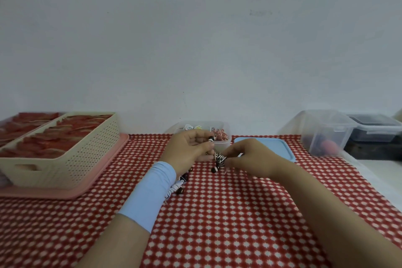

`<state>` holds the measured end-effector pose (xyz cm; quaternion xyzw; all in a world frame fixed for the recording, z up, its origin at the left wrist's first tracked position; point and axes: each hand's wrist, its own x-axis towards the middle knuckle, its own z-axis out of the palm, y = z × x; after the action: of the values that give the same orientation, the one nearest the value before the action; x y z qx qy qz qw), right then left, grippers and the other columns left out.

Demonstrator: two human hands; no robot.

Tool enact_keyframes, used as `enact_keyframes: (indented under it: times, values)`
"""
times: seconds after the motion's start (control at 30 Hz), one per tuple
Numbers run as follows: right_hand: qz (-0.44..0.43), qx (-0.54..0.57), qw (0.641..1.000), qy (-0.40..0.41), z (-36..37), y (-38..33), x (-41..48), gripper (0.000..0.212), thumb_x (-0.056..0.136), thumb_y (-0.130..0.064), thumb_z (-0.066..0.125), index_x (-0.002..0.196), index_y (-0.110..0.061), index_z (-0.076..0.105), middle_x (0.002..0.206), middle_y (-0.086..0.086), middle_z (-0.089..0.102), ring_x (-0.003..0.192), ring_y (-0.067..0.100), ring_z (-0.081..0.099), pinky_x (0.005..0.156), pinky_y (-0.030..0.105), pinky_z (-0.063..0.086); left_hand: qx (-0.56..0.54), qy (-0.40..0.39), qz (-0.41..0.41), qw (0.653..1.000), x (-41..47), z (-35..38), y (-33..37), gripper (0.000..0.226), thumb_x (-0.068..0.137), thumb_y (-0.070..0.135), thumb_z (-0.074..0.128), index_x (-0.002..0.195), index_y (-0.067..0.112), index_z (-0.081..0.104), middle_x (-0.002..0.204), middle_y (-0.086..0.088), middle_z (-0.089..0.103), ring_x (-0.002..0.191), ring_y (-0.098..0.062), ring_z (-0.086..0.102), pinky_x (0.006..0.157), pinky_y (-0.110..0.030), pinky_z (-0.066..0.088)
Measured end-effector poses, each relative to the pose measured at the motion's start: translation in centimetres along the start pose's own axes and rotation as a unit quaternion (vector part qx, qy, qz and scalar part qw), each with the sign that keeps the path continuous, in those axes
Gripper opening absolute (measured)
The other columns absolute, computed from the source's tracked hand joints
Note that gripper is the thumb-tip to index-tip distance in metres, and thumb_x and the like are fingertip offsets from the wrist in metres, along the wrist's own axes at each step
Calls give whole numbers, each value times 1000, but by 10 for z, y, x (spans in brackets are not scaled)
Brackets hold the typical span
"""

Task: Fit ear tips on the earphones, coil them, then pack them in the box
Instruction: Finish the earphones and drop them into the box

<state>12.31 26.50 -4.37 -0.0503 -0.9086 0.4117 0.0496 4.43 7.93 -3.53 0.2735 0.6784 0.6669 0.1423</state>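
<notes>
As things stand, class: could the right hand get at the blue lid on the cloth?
Probably yes. The right hand hovers just in front of the blue lid, and nothing lies between them. But its fingers are pinching the striped earphone cable, so it would likely have to let go first.

the black-and-white striped earphones (220, 158) were partly coiled into a small bundle held above the bench, one dark earbud hanging just below it. the clear box (221, 141) sat open just behind.
</notes>
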Motion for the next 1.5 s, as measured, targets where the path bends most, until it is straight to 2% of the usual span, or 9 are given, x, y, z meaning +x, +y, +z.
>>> enact_keyframes:
  times: [0.23,0.37,0.53,0.63,0.9,1.07,1.2,1.37,1.5]
  values:
    - [-14,32,995,96,-25,-40,23,8,90,-14,72,92,-18,79,81,0,76,53,2,60,50,18,46,141,31,61,988,38,-31,43,19,84,4,72,97,17,70,95,-9,68,72,-19,71,65,-37,62]
    - [-25,-66,988,141,-31,-51,56,12,92,-20,72,103,-19,76,99,-4,73,66,1,58,75,28,50,267,68,53,960,65,-46,38,14,86,21,72,96,30,68,93,6,68,81,-18,70,79,-42,59]
    - [3,-214,973,82,-25,-44,79,22,94,-22,69,115,-20,73,105,-6,68,100,14,63,92,32,52,409,4,7,912,75,-44,18,18,84,34,73,100,30,68,95,12,66,88,-7,62,80,-25,47]
    - [32,-251,967,42,-19,-37,82,19,91,-24,72,109,-22,74,102,-7,71,100,14,66,92,35,56,464,-20,4,886,74,-40,6,14,83,33,74,95,32,69,101,14,64,92,-9,59,81,-25,45]
    - [27,-265,964,2,-12,-33,80,19,92,-17,67,98,-27,82,101,-11,76,95,9,66,89,29,55,506,-83,10,858,70,-43,1,20,92,23,57,89,14,75,88,8,58,81,-12,52,92,-36,52]
    - [-41,-251,964,77,-10,-62,68,25,93,-12,59,101,-24,80,104,-9,75,92,10,66,84,28,55,456,-30,50,888,50,-53,10,19,93,27,63,107,28,74,108,11,63,100,-10,59,94,-26,45]
    - [-56,-224,972,-46,12,-89,53,24,90,-15,62,95,-30,81,97,-12,77,88,7,70,85,29,57,444,-4,46,895,23,-69,12,13,94,23,60,97,27,72,97,13,60,93,-8,59,88,-26,46]
    - [-34,-300,945,-128,53,-90,45,56,91,5,49,131,-29,68,131,-4,68,80,8,62,82,28,55,466,-70,-84,878,-5,-79,-10,23,88,50,61,90,27,59,93,5,60,84,-12,55,73,-29,42]
    - [-22,-282,953,-112,78,-79,46,45,99,-13,57,142,-26,55,138,1,63,103,19,64,88,29,50,460,-117,-136,869,-17,-83,-15,52,82,45,71,127,27,54,123,4,58,105,-13,56,87,-26,45]
